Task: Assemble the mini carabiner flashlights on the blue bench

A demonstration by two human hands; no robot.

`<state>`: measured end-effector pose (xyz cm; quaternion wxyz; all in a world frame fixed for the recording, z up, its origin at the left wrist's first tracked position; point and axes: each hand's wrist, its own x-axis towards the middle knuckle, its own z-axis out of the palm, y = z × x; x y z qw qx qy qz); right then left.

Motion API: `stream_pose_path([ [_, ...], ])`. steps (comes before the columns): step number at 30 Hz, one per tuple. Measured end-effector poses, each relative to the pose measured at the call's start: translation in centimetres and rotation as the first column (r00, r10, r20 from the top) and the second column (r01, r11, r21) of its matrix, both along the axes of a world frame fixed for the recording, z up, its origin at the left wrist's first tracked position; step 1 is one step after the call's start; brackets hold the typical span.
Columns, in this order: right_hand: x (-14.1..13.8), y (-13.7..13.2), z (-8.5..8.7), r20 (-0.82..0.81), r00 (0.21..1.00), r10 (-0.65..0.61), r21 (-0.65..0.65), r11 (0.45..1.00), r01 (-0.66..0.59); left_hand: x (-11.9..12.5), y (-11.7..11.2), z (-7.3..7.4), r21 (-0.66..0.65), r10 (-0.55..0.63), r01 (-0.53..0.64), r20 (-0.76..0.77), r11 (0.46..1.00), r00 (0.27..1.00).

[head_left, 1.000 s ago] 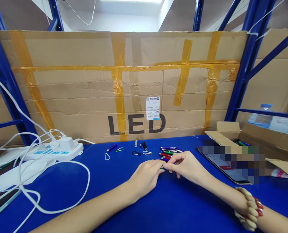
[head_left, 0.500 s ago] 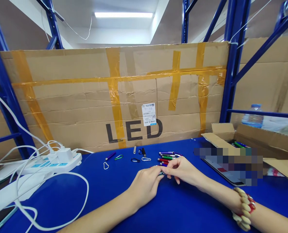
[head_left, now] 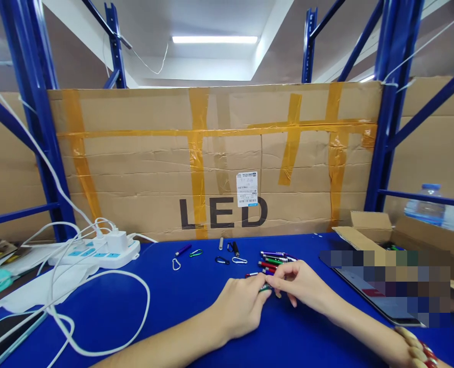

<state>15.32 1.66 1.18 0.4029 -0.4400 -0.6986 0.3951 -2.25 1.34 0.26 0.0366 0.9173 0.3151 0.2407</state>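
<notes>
My left hand (head_left: pixel 240 305) and my right hand (head_left: pixel 301 282) meet over the blue table (head_left: pixel 181 312), fingers pinched together on a small green pen-shaped item (head_left: pixel 265 288) held between them. Just behind my fingers lies a pile of several small coloured pen-like tubes (head_left: pixel 273 259). Farther back on the table are loose carabiner clips (head_left: pixel 176 263), a purple tube (head_left: pixel 183 250) and a few small dark and silver parts (head_left: pixel 232 247).
A taped cardboard sheet marked LED (head_left: pixel 222 163) stands at the table's back. A white power strip (head_left: pixel 96 251) with looping cables (head_left: pixel 135 312) lies left. An open cardboard box (head_left: pixel 395 240), a tablet (head_left: pixel 376 299) and a water bottle (head_left: pixel 426 207) sit right. Blue rack posts (head_left: pixel 383 128) flank the table.
The camera has tilted up and shifted, so more ceiling shows. Both hands stay pinched together on the small item, in nearly the same place by the pile.
</notes>
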Motion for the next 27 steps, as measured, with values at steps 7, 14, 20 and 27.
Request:
stream_pose_path([
  [7, 0.0, 0.6, -0.7, -0.013, 1.0, -0.021, 0.063, 0.998, 0.022, 0.1, -0.2, 0.5, 0.004, 0.105, -0.105, -0.067, 0.994, 0.992],
  [14, 0.5, 1.0, -0.8, -0.045, 0.997, 0.056, 0.087, 0.995, -0.052, 0.0, -0.1, 0.3, 0.013, 0.122, -0.121, -0.055, 0.993, 0.991],
  [20, 0.7, 1.1, -0.9, -0.054, 0.996, 0.074, 0.021, 0.997, -0.073, 0.0, -0.1, 0.1, 0.007, 0.113, -0.113, -0.07, 0.994, 0.991],
  [27, 0.8, 1.4, -0.9, -0.171, 0.972, 0.161, 0.055, 0.987, -0.154, -0.1, -0.2, 0.3, -0.006, 0.113, -0.114, -0.08, 0.993, 0.99],
])
